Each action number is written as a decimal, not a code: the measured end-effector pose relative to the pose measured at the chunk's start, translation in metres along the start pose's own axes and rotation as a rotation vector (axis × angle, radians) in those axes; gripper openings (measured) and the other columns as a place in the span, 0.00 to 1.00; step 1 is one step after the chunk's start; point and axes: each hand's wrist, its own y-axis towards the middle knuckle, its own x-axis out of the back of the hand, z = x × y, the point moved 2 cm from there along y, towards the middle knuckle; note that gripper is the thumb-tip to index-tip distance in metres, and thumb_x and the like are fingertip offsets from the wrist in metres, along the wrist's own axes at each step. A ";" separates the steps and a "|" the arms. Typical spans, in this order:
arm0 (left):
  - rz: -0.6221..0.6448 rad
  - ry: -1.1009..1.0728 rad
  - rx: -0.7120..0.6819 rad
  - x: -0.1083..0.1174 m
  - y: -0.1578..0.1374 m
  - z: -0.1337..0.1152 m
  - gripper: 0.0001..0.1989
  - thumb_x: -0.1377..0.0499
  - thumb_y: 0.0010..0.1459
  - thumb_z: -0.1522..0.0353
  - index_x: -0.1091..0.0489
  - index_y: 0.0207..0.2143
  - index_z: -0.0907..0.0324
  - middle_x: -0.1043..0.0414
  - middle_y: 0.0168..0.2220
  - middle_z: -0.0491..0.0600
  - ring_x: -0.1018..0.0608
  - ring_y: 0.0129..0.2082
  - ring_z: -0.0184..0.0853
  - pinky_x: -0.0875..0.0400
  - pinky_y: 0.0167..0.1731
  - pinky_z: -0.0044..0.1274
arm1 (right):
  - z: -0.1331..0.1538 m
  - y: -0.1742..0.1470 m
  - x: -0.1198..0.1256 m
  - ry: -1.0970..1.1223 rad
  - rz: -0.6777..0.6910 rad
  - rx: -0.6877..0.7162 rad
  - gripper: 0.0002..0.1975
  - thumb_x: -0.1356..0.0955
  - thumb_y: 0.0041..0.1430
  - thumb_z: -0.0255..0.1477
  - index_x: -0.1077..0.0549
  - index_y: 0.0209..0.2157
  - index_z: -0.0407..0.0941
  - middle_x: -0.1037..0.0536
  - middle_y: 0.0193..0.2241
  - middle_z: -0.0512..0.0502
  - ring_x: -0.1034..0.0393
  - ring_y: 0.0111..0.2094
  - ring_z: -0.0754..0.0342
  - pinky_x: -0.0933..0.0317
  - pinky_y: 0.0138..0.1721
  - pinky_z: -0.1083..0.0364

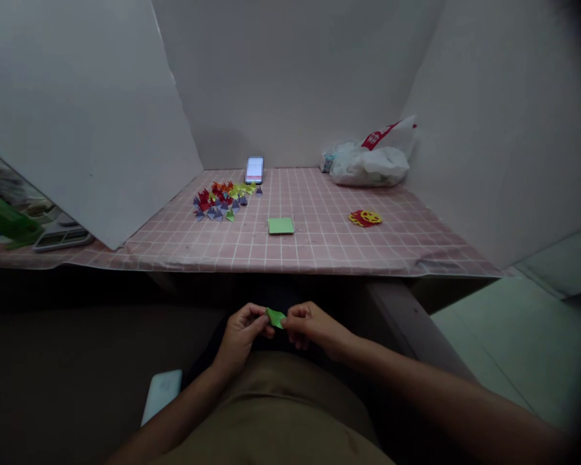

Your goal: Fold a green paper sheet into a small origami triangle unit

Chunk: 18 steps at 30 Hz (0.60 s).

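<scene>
Between my two hands, above my lap and just below the table's front edge, is a small piece of green paper (275, 318), bent or folded. My left hand (242, 332) pinches its left side between thumb and fingers. At its right corner my right hand (312, 326) grips it, fingers curled in. On the table a stack of square green paper (281, 225) lies flat. To its left stands a cluster of small folded paper pieces (217, 201) in red, orange, yellow, purple and green.
A lit phone (254, 169) leans at the back. Right of it sit a white plastic bag (372, 161) and red and yellow flat cutouts (365, 218). White panels enclose the pink checked table (314, 248). A scale (64, 239) lies left; a pale device (162, 394) rests beside my left forearm.
</scene>
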 end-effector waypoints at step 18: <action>0.123 0.017 0.095 -0.004 -0.001 0.003 0.12 0.36 0.52 0.62 0.30 0.32 0.62 0.28 0.24 0.44 0.27 0.25 0.30 0.32 0.31 0.23 | 0.002 -0.004 -0.009 -0.335 -0.261 0.291 0.06 0.34 0.50 0.22 0.33 0.22 0.42 0.33 0.19 0.53 0.41 0.23 0.59 0.50 0.24 0.60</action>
